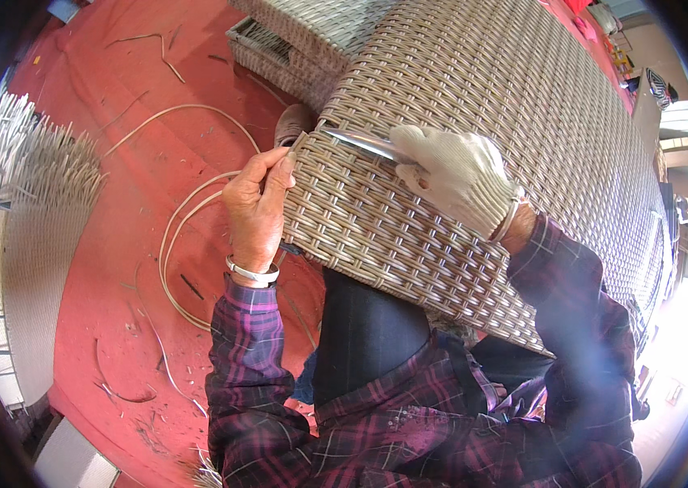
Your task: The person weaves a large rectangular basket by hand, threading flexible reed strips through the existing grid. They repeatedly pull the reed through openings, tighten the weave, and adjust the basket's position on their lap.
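A large woven wicker panel (458,220) in brown and beige strands lies across my lap. My right hand (449,171), in a white knit glove with a worn hole, is closed around a pointed metal tool (364,141). Its tip reaches the weave close to the panel's left corner; its handle is hidden in the glove. My bare left hand (258,207) pinches at that corner, thumb and forefinger together on a strand end (298,143). A long loose strand (166,244) curves over the floor beside my left hand.
Another woven piece (303,49) stands beyond the panel. At the left is a wicker piece with many upright strand ends (43,150). Strand scraps (148,435) litter the red floor (116,285). A brown shoe (293,124) shows beside the panel's corner.
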### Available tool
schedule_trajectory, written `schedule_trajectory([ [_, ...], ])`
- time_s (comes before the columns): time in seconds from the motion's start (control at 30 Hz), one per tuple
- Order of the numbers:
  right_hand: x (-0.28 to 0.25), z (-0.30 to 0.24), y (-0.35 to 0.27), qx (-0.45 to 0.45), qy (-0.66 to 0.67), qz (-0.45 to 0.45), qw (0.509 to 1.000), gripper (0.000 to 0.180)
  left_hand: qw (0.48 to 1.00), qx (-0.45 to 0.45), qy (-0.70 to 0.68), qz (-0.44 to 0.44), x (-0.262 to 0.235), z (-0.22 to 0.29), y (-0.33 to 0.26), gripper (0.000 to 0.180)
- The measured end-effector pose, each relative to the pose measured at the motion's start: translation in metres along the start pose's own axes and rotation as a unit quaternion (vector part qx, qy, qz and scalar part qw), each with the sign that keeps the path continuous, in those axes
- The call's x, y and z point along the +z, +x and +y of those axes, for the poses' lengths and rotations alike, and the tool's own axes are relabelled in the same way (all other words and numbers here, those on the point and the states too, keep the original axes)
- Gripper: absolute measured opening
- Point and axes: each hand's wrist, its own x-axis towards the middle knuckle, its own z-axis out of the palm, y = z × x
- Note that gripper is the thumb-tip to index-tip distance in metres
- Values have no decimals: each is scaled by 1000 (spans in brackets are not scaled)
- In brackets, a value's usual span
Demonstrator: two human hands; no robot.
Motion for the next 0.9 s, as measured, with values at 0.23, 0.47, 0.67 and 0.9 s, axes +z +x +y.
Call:
schedule_trajectory([
  [0.23, -24, -8, 13, -31, -55, -47, 997, 14, 1000, -18, -7, 22, 2, 1, -2, 19],
  [0.47, 4, -16, 43, -39, -66, -37, 996, 19, 999, -33, -24, 33, 0, -2, -1, 18],
  [0.67, 31, -28, 51, 64, 24, 20, 998, 26, 999, -25, 32, 3, 0, 1, 2, 20],
  [0.9, 25, -16, 45, 41, 84, 32, 995, 26, 978, 12, 179, -103, 0, 33, 41, 15],
])
